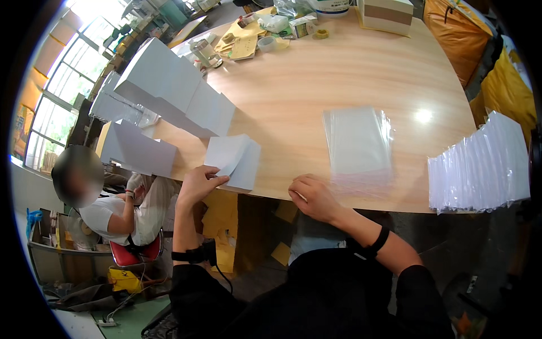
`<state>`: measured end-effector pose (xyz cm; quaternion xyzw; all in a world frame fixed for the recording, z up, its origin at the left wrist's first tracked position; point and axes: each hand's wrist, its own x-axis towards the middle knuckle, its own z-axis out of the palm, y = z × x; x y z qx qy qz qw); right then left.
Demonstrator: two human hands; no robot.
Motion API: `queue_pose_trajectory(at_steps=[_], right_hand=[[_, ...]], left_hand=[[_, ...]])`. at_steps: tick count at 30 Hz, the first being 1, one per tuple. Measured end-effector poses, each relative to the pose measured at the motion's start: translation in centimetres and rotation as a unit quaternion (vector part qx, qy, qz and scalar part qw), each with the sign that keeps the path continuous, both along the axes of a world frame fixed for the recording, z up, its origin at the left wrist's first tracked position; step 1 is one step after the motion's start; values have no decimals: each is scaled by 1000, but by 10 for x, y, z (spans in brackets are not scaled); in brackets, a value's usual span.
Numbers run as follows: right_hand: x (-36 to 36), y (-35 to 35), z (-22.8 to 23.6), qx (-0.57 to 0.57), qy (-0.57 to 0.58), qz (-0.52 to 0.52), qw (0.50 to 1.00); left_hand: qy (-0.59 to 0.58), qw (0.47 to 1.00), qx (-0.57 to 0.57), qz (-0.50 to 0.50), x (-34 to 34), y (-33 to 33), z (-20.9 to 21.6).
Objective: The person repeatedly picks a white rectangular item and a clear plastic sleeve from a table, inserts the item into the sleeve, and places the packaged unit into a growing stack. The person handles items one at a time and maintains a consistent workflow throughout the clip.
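Note:
A small stack of white paper sheets (245, 169) lies by the table's near edge, its top sheet bent up. My left hand (197, 183) is at the stack's near left corner, thumb and fingers closed on the lifted sheet. My right hand (313, 196) rests on the table edge with its fingers curled together and nothing in them. Just beyond it, to the right, lies a pile of clear plastic sleeves (359, 141). At the far right of the table stands a long leaning row of filled, shiny clear-sleeved packets (480, 164).
Tall white paper stacks (164, 85) stand at the left, with a lower stack (138, 148) nearer. A glass jar (206, 53), envelopes (244, 47) and tape rolls sit at the back of the wooden table (293, 107). Another person (113, 209) sits at the left.

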<state>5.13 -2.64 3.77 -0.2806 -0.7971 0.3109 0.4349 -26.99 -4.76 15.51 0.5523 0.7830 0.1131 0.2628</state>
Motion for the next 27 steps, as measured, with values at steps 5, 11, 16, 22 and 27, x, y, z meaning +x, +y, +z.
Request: queue_pose_trajectory(at_steps=[5, 11, 16, 22, 27], right_hand=[[-1, -5, 7, -18, -32, 3, 999], [-36, 4, 19, -163, -12, 42, 986], [-92, 20, 18, -286, 30, 102, 952], [-142, 38, -2, -526, 179, 158, 817], [-154, 52, 11, -590, 194, 181, 763]], left_hand=[[35, 999, 14, -34, -3, -3, -2], [31, 996, 44, -70, -11, -3, 2], [12, 996, 49, -69, -13, -3, 2], [16, 995, 61, -80, -17, -2, 0], [-3, 996, 57, -67, -19, -3, -3]])
